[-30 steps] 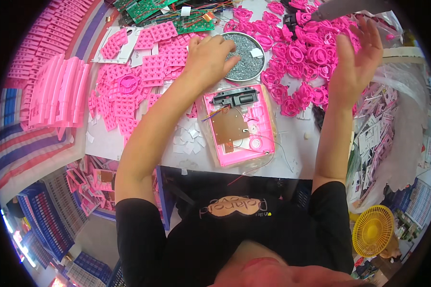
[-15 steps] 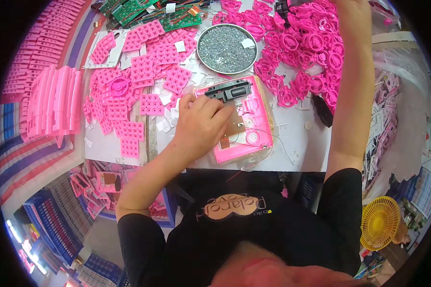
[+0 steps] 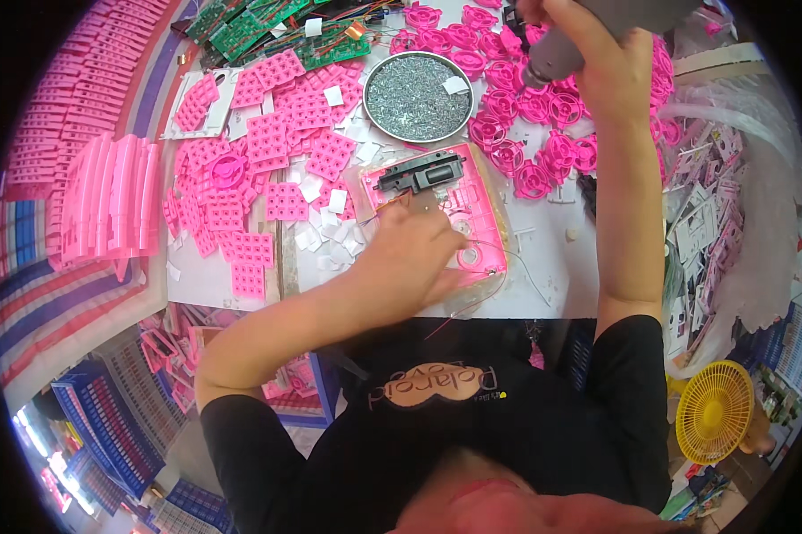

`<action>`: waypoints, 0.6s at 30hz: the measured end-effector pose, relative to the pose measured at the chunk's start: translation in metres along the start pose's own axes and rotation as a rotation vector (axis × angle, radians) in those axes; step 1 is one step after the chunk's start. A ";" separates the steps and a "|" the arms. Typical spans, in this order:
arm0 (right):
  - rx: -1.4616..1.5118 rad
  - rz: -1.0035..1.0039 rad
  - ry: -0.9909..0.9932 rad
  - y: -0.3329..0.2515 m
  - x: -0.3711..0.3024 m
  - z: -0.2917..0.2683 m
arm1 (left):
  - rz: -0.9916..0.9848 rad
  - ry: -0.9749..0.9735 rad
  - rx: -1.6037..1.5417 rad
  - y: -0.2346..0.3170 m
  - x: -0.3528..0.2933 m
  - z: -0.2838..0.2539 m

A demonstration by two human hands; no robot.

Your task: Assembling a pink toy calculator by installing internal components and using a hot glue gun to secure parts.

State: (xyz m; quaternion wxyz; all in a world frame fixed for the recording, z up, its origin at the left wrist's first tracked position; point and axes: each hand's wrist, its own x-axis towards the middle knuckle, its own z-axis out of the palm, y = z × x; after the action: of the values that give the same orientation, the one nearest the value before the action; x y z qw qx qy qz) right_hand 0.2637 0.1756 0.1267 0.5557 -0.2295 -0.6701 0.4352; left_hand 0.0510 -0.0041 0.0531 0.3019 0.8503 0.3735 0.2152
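Printed lettering (image 3: pixel 437 384) is borne on the black shirt (image 3: pixel 526 436). The dark grey tool (image 3: pixel 557 60), largely out of view half a second earlier, is clamped in the right hand's (image 3: pixel 610 76) fingers. The pink housing (image 3: pixel 486 214), positioned on the white table (image 3: pixel 561 280), is partly covered by the left hand (image 3: pixel 410 254); whether its fingers are closed cannot be told

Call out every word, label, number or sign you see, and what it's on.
Black shirt: large chest lettering, legible but not repeated here.
Same shirt, beside the small yellow heart: tiny print, too small to read.
Green circuit boards: any markings too small to read.
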 end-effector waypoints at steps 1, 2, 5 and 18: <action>0.104 0.013 -0.073 0.002 0.000 0.000 | -0.064 -0.071 -0.293 0.005 0.001 -0.011; 0.170 0.089 0.026 0.001 -0.007 0.006 | -0.137 -0.010 -0.320 0.002 0.004 -0.021; 0.159 0.172 0.031 -0.003 -0.015 0.016 | -0.106 0.434 0.131 -0.056 0.053 -0.036; 0.069 0.206 0.072 0.002 -0.051 0.027 | -0.164 0.343 0.620 -0.131 0.101 -0.016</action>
State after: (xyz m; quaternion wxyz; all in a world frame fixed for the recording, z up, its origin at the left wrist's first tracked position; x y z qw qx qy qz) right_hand 0.2519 0.1271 0.0970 0.5394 -0.2933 -0.6071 0.5045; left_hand 0.0389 0.1493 -0.0099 -0.0212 0.8202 0.5331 0.2064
